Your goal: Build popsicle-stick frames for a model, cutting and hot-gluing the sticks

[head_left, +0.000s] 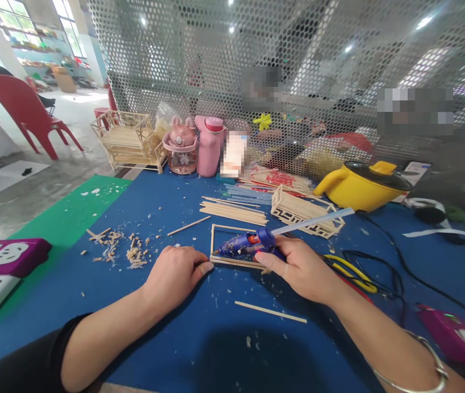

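My right hand (298,267) is wrapped round a blue glue gun (243,244), which has a long clear glue stick (318,221) poking from its back. The gun's nozzle points left, close to the inner left corner of a small rectangular frame of thin wooden sticks (213,240). My left hand (181,267) has its fingers closed at the frame's near left corner and holds it against the blue table. In front of the frame a loose wooden stick (270,311) lies on the table, and another stick (189,225) lies behind my left hand.
Wood scraps (136,251) lie at the left. Behind are a stick pile (232,213), a small wooden model (304,210), a larger one (130,142), a pink bottle (210,147) and a yellow pot (359,188). Cables and yellow-handled pliers (351,273) lie at the right.
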`<action>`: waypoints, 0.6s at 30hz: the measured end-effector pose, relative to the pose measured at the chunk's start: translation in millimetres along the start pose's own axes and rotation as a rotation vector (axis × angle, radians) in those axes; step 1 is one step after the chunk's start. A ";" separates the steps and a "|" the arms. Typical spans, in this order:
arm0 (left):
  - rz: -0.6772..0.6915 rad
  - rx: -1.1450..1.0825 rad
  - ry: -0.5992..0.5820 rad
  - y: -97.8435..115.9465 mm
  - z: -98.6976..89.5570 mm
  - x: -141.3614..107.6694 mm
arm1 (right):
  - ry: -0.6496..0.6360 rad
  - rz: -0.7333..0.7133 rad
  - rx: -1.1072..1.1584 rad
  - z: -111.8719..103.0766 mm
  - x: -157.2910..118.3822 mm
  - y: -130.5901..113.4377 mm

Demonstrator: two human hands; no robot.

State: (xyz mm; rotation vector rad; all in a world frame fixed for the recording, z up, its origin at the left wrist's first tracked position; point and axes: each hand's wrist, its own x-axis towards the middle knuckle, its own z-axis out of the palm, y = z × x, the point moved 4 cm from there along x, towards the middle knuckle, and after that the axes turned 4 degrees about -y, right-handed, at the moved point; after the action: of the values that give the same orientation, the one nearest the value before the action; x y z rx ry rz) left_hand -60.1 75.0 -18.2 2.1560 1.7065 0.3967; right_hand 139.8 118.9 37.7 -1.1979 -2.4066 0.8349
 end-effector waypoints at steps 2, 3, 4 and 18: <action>-0.001 -0.008 0.011 -0.2 0.0 0.1 | 0.004 -0.002 -0.006 0.4 0.1 0.8; -0.002 -0.012 0.015 -0.4 0.1 0.1 | 0.005 -0.003 -0.010 0.5 0.1 1.1; -0.002 -0.017 0.014 -0.7 0.4 0.2 | 0.004 -0.002 -0.015 0.4 -0.1 1.4; 0.024 -0.040 0.019 -2.2 1.9 0.1 | 0.059 -0.013 -0.074 0.9 -4.0 1.7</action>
State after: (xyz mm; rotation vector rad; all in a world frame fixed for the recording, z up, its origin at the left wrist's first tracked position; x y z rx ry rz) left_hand -61.1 75.3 -20.9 2.1527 1.6699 0.4551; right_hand 142.7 116.1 35.8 -1.2151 -2.4141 0.7027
